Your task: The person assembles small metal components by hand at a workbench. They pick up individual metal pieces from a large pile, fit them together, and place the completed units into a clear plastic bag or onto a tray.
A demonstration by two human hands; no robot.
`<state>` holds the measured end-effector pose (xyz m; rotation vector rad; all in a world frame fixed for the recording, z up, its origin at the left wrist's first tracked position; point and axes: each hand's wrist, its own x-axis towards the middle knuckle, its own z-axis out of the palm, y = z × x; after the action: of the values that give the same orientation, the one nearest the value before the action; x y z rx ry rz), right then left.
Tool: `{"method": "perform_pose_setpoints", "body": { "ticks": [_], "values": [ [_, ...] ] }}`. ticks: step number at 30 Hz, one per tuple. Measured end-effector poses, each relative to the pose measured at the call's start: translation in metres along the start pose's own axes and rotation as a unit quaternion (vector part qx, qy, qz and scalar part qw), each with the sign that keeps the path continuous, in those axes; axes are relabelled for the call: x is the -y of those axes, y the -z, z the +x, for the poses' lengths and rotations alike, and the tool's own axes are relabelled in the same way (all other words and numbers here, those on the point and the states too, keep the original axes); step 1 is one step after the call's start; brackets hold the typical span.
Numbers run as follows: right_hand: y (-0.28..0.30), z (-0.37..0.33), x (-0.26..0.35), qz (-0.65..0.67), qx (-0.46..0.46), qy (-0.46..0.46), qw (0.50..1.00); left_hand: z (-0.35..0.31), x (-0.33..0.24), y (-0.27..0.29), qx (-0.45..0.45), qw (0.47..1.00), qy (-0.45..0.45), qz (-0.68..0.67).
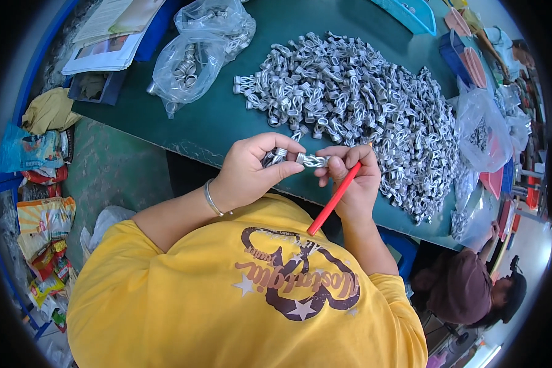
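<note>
Lying roughly level between the two hands, the small metal part (313, 161) has its long axis running left to right, parallel to the near table edge (184, 146), threaded end toward the left hand. Left hand (251, 168): forearm enters from lower left, wrist carrying a thin metal bracelet (212, 197), fingers curled over and thumb pressed forward, pinching a few loose metal parts (276, 154) and the left end of the held piece. Right hand (349, 172): forearm rises from below, fingers folded inward and pressed together on the right end of the part, while a red stick (334, 199) is clamped in the same fist, slanting down and left toward the yellow shirt (227, 294). The part sits just above the near edge of the green table (227, 116), in front of the chest. Behind the hands, a wide heap of grey metal parts (362, 98) covers the table centre and right, touching clear plastic bags (484, 132) at far right. Two more bags of parts (196, 55) lie at upper left; bare table surface lies between them and the heap. Another person (472, 288) sits at lower right.
</note>
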<state>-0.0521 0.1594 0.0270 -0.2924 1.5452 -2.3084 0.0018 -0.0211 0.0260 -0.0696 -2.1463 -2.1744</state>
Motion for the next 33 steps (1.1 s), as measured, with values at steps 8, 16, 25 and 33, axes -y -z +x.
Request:
{"method": "perform_pose_setpoints", "body": {
  "ticks": [8, 16, 25, 33],
  "values": [
    [0.006, -0.007, -0.021, -0.053, 0.029, 0.108, 0.992, 0.001, -0.005, -0.002, 0.006, 0.997, -0.06, 0.045],
    [0.003, -0.01, -0.02, -0.173, 0.02, 0.273, 0.946, -0.002, 0.0, -0.002, 0.001, 0.982, 0.157, -0.108],
    [-0.012, 0.002, -0.005, -0.314, 0.119, 0.371, 0.866, -0.007, 0.006, 0.007, 0.035, 0.836, 0.344, -0.426],
    [0.007, 0.045, -0.002, -0.571, 0.071, 0.359, 0.735, -0.061, 0.031, 0.091, 0.221, 0.829, 0.428, -0.286]
  ]
}}
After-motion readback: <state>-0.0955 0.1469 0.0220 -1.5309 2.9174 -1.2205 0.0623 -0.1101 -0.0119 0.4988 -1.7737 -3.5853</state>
